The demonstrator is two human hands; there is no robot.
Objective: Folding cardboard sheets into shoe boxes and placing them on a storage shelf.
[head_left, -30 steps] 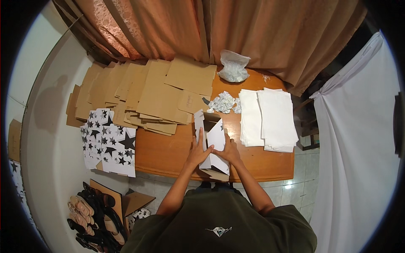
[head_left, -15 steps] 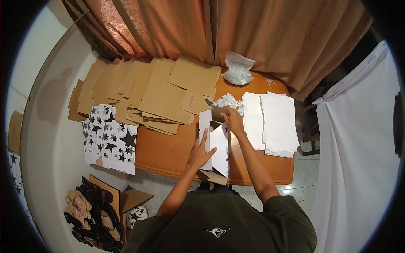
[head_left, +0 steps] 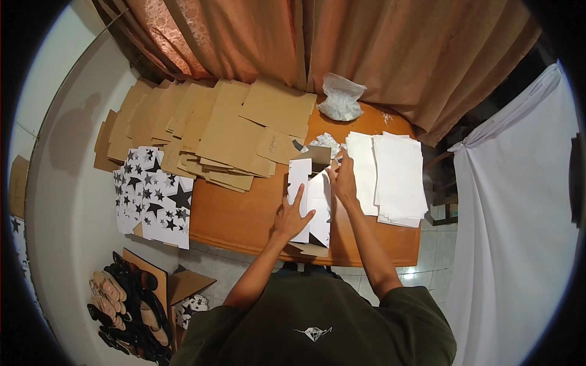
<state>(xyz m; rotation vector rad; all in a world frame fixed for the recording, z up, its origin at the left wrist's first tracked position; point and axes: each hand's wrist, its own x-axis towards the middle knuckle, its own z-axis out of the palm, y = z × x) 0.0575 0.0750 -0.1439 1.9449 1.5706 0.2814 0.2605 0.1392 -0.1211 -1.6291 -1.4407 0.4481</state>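
Note:
A partly folded cardboard box (head_left: 320, 198) stands at the table's near edge, with white panels and dark star prints along its right side. My left hand (head_left: 293, 216) lies on its left white panel, thumb and fingers spread, gripping nothing. At the far right corner my right hand (head_left: 344, 180) has its fingers bent around the edge of the box. The brown far flap (head_left: 318, 156) stands raised beside those fingers, and the near flap (head_left: 310, 249) folds out toward me. Just beyond the box is a heap of small white-and-grey packets (head_left: 325, 141), partly hidden by the flap.
Flat brown cardboard sheets (head_left: 223, 131) overlap across the back left, with star-printed sheets (head_left: 152, 198) in front. Stacks of white paper (head_left: 400, 177) lie at the right. A clear plastic bag (head_left: 342, 97) sits near the curtain. Shoes (head_left: 131, 308) stand on a rack at lower left.
My right hand has shifted from the far flap to the box's far right corner. The far flap now stands more visibly raised. My left hand stays on the left panel.

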